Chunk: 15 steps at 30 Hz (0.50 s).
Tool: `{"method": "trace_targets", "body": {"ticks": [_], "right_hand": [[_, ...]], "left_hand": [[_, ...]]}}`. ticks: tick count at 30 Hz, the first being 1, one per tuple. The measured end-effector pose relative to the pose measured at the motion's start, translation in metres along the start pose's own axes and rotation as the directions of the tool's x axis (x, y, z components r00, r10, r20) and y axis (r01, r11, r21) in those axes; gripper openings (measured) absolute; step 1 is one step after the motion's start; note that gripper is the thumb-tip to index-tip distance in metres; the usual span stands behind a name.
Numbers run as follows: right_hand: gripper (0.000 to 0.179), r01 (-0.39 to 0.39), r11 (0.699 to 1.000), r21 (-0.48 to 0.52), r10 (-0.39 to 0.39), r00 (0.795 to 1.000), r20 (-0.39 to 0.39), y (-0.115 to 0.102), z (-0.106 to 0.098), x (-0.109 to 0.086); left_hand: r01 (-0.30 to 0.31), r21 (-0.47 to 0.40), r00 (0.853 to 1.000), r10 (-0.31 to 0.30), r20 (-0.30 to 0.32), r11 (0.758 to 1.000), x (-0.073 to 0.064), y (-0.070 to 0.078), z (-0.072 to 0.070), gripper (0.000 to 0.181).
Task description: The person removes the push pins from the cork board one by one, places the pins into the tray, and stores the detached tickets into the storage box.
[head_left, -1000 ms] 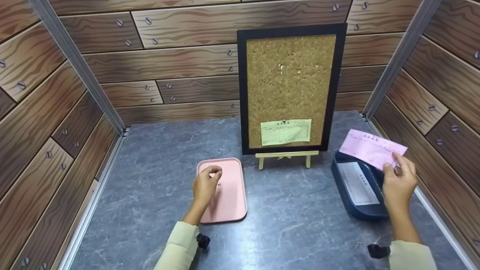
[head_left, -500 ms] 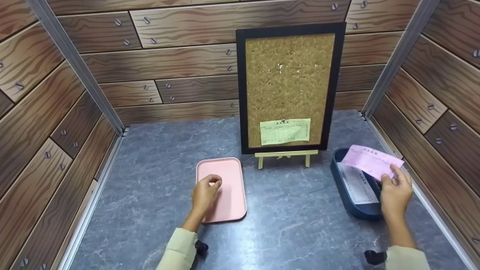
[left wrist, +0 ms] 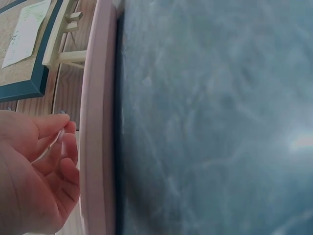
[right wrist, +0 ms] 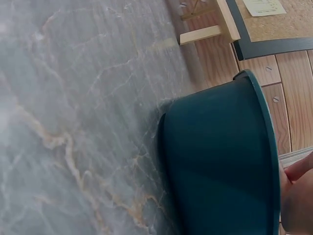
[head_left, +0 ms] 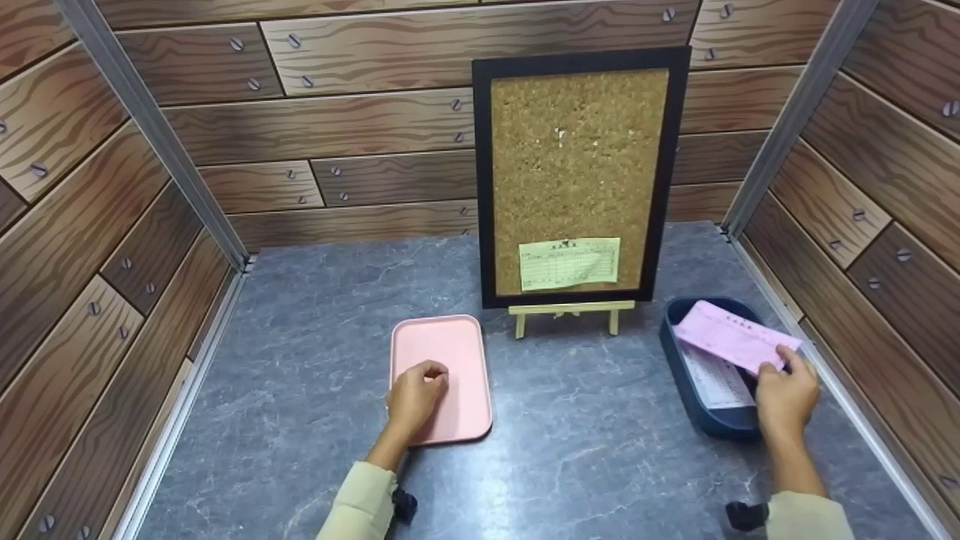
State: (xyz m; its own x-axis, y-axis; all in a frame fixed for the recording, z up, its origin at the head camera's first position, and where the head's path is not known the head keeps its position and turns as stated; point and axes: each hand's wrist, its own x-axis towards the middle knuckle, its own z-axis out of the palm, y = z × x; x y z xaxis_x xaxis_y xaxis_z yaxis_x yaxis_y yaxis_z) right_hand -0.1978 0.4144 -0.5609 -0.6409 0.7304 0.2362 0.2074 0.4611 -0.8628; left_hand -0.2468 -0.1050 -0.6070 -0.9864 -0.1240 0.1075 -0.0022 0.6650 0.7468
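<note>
1. We look down on a tabletop of grey-blue with a marbled pattern, pale veins running through it and a bright patch of glare towards the front.
2. Just left of its middle we see a pink tray, flat, rectangular and round-cornered, lying lengthwise.
3. Farther back, we find a pale wooden easel standing on its legs.
4. To our right a dark blue bin, oblong and deep, sits upright, well apart from the tray.

We see a booth-like workspace, plank-print walls, metal posts beyond the left hand, marbled table below it.
</note>
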Motion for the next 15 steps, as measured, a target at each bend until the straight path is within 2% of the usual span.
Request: {"method": "trace_targets", "body": {"ticks": [3, 9, 15], "right_hand": [[0.043, 0.008, 1.000, -0.018, -0.008, 1.000, 0.009, 0.0036, 0.0000, -0.0012], [0.044, -0.014, 0.997, -0.070, 0.020, 0.997, 0.079, 0.0030, 0.0013, 0.0015], [0.042, 0.042, 0.996, -0.073, -0.034, 0.994, 0.106, 0.0024, 0.0046, 0.0032]], "left_hand": [[0.006, 0.001, 1.000, -0.006, 0.010, 1.000, -0.0006, -0.0010, 0.0001, 0.008], [-0.021, 0.016, 0.999, 0.021, 0.026, 1.000, -0.0021, -0.0019, 0.0003, 0.005], [-0.050, 0.000, 0.997, 0.050, 0.066, 0.999, -0.0042, -0.0022, 0.0025, 0.005]]}}
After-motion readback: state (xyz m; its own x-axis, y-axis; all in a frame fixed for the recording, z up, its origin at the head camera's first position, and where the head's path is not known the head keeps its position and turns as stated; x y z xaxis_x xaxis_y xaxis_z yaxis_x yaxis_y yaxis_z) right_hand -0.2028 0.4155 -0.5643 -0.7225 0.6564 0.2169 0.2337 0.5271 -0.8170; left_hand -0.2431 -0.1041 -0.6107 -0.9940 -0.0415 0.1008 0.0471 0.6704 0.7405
